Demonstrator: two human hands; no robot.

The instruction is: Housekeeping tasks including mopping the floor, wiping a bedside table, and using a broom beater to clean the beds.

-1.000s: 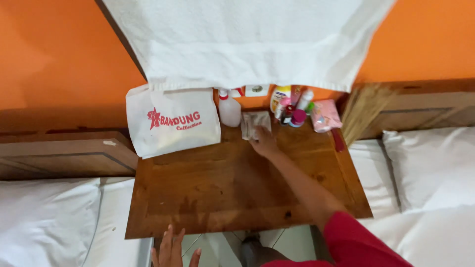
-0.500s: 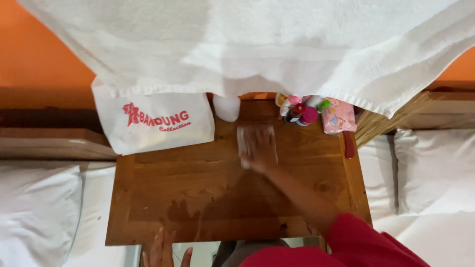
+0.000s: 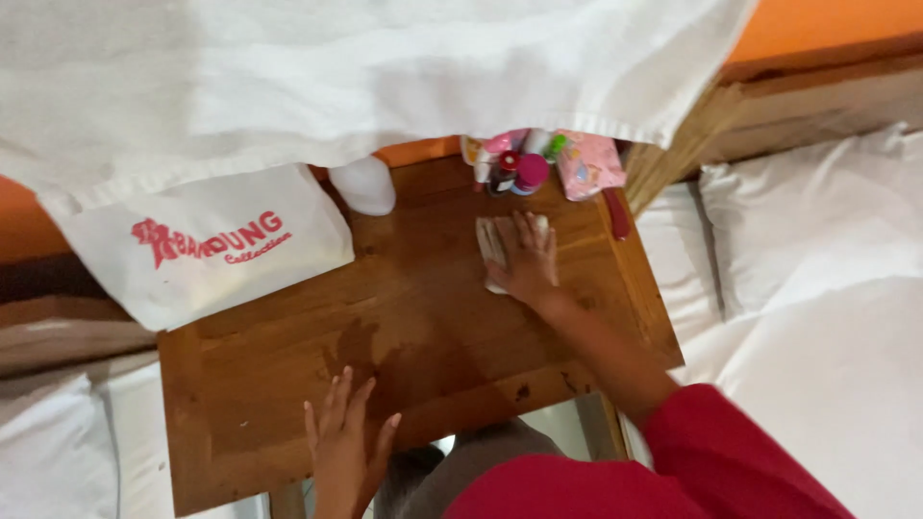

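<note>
a white tote bag [image 3: 207, 255] lies on the left of the wooden table [image 3: 288, 423]. the left hand [image 3: 344, 444] rests flat, fingers spread, holding nothing. the right hand [image 3: 527, 258] presses open-fingered on a white cloth [image 3: 492, 245]; a wide sweep could topple the small bottles [image 3: 514, 171] just behind.

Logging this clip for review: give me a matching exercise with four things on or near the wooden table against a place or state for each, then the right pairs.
Things:
1. right hand
2. left hand
3. white bag
4. white bottle

Places or states:
A. lying at the table's back left
B. flat on a pale cloth
C. standing at the table's back edge
D. resting on the table's near edge

Pairs: 1-B, 2-D, 3-A, 4-C
</note>
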